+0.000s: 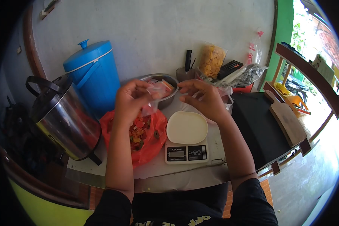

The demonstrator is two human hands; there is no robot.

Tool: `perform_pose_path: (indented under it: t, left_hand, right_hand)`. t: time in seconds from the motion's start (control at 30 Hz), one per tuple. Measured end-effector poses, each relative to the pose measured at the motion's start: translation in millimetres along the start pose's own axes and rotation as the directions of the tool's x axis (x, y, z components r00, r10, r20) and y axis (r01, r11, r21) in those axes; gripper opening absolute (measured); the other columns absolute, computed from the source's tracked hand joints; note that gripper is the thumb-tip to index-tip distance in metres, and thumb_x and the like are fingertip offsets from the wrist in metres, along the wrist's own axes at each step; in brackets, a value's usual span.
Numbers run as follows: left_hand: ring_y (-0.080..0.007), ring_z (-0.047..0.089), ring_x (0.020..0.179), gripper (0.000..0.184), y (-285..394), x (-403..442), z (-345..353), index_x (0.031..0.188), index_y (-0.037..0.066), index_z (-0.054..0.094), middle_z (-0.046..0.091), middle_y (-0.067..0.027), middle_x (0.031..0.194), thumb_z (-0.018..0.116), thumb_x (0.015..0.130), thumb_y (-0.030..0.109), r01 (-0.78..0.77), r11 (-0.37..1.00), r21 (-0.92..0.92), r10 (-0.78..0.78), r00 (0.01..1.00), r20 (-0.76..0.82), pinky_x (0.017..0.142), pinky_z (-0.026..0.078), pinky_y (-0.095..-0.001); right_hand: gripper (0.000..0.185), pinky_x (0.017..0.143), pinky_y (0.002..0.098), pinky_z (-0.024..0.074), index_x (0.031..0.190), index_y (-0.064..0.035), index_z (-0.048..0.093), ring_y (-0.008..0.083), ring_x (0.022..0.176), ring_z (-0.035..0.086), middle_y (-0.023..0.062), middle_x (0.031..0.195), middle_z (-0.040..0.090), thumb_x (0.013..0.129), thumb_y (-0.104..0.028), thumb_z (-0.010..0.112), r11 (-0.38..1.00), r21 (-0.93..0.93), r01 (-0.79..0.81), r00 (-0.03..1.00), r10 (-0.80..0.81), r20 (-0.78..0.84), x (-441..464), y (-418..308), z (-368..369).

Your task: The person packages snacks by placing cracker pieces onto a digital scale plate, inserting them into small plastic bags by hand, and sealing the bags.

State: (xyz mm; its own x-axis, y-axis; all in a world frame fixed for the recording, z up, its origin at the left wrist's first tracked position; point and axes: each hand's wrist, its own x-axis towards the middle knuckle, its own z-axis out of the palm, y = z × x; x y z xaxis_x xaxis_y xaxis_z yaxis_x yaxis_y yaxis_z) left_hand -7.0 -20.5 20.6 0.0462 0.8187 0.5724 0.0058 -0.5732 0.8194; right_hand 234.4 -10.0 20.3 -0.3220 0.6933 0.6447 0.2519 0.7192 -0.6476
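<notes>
My left hand point(131, 97) pinches a small clear plastic bag point(150, 108) between thumb and fingers, in front of a metal bowl point(171, 100). In that bowl lie pale and orange pieces that I cannot make out clearly. My right hand point(202, 96) hovers at the bowl's right side, thumb and fingers apart, with nothing seen in it. Below the hands stands a white digital kitchen scale point(187, 159) with a bare weighing plate point(187, 128). To its left, a red plastic bag point(154, 145) sits open, full of small colourful pieces, partly hidden by my left forearm.
A steel pot point(66, 120) and a blue lidded jug point(90, 67) stand on the left. Behind are a bag of yellow chips point(211, 60), a calculator point(229, 69) and plastic packaging point(248, 75). A wooden cutting board point(286, 118) lies on a black surface point(248, 124) at right.
</notes>
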Motion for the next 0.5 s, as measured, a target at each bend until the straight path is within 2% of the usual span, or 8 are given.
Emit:
perform_pose_path:
  t: [0.03, 0.13, 0.23, 0.27, 0.33, 0.43, 0.47, 0.5]
  left_hand:
    - [-0.0098, 0.064, 0.078, 0.025, 6, 1, -9, 0.095, 0.002, 0.063, 0.067, -0.0043, 0.081, 0.076, 0.074, -0.003, 0.013, 1.000, 0.005, -0.012, 0.998, -0.054, 0.071, 0.050, -0.0226]
    - [-0.0081, 0.060, 0.078, 0.025, 12, 1, -51, 0.095, 0.004, 0.063, 0.062, 0.0000, 0.081, 0.078, 0.074, 0.001, -0.140, 0.986, 0.089, 0.154, 0.970, -0.186, 0.075, 0.048, -0.0219]
    - [-0.0098, 0.063, 0.079, 0.028, 21, -4, -88, 0.095, 0.003, 0.063, 0.065, -0.0023, 0.081, 0.080, 0.073, 0.000, -0.206, 0.976, 0.065, 0.216, 0.925, -0.314, 0.078, 0.048, -0.0245]
    - [-0.0096, 0.063, 0.080, 0.028, 24, -7, -98, 0.094, 0.003, 0.063, 0.065, -0.0021, 0.081, 0.080, 0.073, 0.002, -0.172, 0.981, 0.093, 0.194, 0.917, -0.350, 0.080, 0.048, -0.0250]
    - [-0.0095, 0.063, 0.079, 0.027, 27, -11, -110, 0.094, 0.003, 0.063, 0.065, -0.0017, 0.080, 0.081, 0.073, 0.003, -0.165, 0.979, 0.119, 0.196, 0.922, -0.335, 0.078, 0.048, -0.0246]
    - [-0.0093, 0.063, 0.078, 0.027, 28, -14, -122, 0.093, 0.003, 0.062, 0.065, -0.0014, 0.078, 0.081, 0.073, 0.004, -0.147, 0.976, 0.164, 0.189, 0.941, -0.282, 0.076, 0.048, -0.0242]
    - [-0.0093, 0.063, 0.077, 0.027, 28, -15, -124, 0.093, 0.003, 0.062, 0.065, -0.0013, 0.077, 0.081, 0.073, 0.005, -0.138, 0.974, 0.182, 0.183, 0.949, -0.258, 0.076, 0.049, -0.0240]
    - [-0.0092, 0.063, 0.077, 0.027, 28, -15, -125, 0.093, 0.002, 0.062, 0.065, -0.0016, 0.076, 0.081, 0.074, 0.005, -0.139, 0.974, 0.180, 0.182, 0.952, -0.245, 0.075, 0.049, -0.0239]
  right_hand:
    - [0.032, 0.067, 0.0226, 0.0451, 0.110, -0.0088, 0.068, 0.0070, 0.078, 0.062, 0.0004, 0.094, 0.069, 0.079, -0.011, 0.076, 1.000, -0.017, 0.014, 1.000, -0.014, -0.006, 0, 5, 2]
    - [0.028, 0.068, 0.0242, 0.0472, 0.106, -0.0079, 0.068, 0.0087, 0.081, 0.063, 0.0015, 0.094, 0.069, 0.080, -0.011, 0.075, 0.998, -0.059, -0.012, 0.999, 0.014, 0.035, 2, 17, 8]
    - [0.024, 0.067, 0.0261, 0.0496, 0.103, -0.0068, 0.069, 0.0094, 0.083, 0.064, 0.0026, 0.092, 0.069, 0.080, -0.011, 0.074, 0.995, -0.092, 0.036, 0.996, -0.029, 0.083, 0, 27, 24]
    - [0.023, 0.068, 0.0281, 0.0505, 0.102, -0.0065, 0.069, 0.0129, 0.082, 0.065, 0.0046, 0.094, 0.069, 0.080, -0.010, 0.073, 0.995, -0.087, 0.057, 0.992, -0.046, 0.117, 0, 29, 31]
    - [0.020, 0.069, 0.0322, 0.0523, 0.099, -0.0059, 0.068, 0.0199, 0.079, 0.066, 0.0085, 0.097, 0.068, 0.079, -0.008, 0.071, 0.993, -0.076, 0.095, 0.980, -0.080, 0.184, -2, 31, 49]
    - [0.020, 0.067, 0.0305, 0.0525, 0.101, -0.0090, 0.070, 0.0173, 0.084, 0.065, 0.0034, 0.092, 0.070, 0.081, -0.011, 0.071, 0.974, -0.145, 0.172, 0.960, -0.133, 0.245, -5, 28, 79]
    - [0.018, 0.073, 0.0340, 0.0528, 0.100, -0.0102, 0.070, 0.0225, 0.089, 0.064, 0.0045, 0.094, 0.070, 0.082, -0.011, 0.070, 0.969, -0.109, 0.222, 0.946, -0.187, 0.264, -4, 28, 90]
    - [0.018, 0.075, 0.0350, 0.0524, 0.100, -0.0102, 0.070, 0.0235, 0.090, 0.063, 0.0052, 0.094, 0.069, 0.082, -0.011, 0.070, 0.966, -0.117, 0.231, 0.933, -0.186, 0.307, -1, 26, 100]
